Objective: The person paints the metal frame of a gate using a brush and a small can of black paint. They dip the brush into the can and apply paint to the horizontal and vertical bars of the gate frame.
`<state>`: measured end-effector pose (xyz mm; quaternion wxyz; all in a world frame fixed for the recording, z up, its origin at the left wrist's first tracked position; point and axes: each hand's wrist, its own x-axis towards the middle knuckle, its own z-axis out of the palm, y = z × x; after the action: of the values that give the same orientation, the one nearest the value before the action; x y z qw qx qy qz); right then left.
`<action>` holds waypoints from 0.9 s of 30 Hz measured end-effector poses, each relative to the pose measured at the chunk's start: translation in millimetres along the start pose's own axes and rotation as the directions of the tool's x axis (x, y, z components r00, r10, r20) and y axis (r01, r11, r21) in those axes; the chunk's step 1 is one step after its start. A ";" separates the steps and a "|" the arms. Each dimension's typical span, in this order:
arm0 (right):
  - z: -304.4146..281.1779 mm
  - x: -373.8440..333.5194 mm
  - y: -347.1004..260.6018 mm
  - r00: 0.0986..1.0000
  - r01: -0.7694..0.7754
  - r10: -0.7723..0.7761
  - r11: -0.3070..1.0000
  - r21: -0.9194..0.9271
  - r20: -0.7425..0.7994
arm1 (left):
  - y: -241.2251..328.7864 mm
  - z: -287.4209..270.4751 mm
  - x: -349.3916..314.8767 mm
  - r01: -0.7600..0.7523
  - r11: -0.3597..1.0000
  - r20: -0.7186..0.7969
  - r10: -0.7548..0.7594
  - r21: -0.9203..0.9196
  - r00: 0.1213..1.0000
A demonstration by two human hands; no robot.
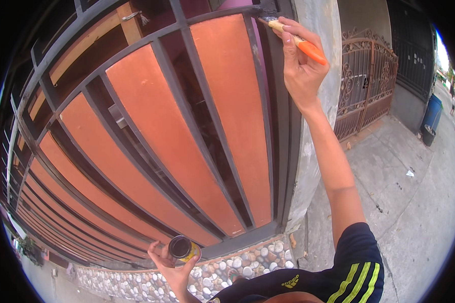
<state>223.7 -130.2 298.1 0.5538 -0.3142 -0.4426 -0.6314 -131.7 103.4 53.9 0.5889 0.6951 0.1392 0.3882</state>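
My right hand (304,65) is raised at the top, closed round the orange-tipped handle of a paintbrush (308,49). The brush's bristles meet the dark grey metal frame near the gate's upper right corner. Low in front of the gate, my left hand (173,265) holds a small open can (185,248) with a yellow label, its fingers curved around the side. Inside the can it looks dark. The gate (227,101) has orange vertical panels between dark grey bars, with dark gaps between them.
A grey concrete post (316,131) stands right of the gate, and a pebbled stone base (237,265) runs below it. Farther right are a brown ornamental gate (366,83), a blue drum (433,112) and concrete pavement (384,192). A wooden beam (86,45) shows behind the bars.
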 end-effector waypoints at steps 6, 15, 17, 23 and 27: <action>-8.6 -17.2 -7.7 0.999 -0.048 0.049 0.997 -0.065 0.016 | 1.8 4.9 1.3 -0.001 1.000 0.000 0.001 0.017 1.000; 0.7 -6.7 -4.8 0.999 -0.044 0.043 0.998 -0.035 -0.027 | 1.7 10.8 2.0 -0.004 1.000 0.019 0.004 0.008 1.000; -8.7 -22.1 -14.6 0.993 -0.121 0.119 0.985 -0.121 -0.016 | 3.8 12.3 1.7 0.014 1.000 0.012 -0.014 -0.008 1.000; -4.5 -13.8 -21.2 0.991 -0.121 0.119 0.993 -0.012 -0.067 | -0.1 11.1 4.6 -0.011 0.999 0.030 0.009 0.050 1.000; -7.1 -18.1 -14.6 0.995 -0.096 0.094 0.994 -0.059 -0.044 | -0.2 16.9 4.4 -0.014 1.000 0.018 0.014 0.028 1.000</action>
<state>213.6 -129.1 276.1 0.5823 -0.3386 -0.3960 -0.6241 -116.8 94.3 55.3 0.5777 0.7075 0.1345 0.3843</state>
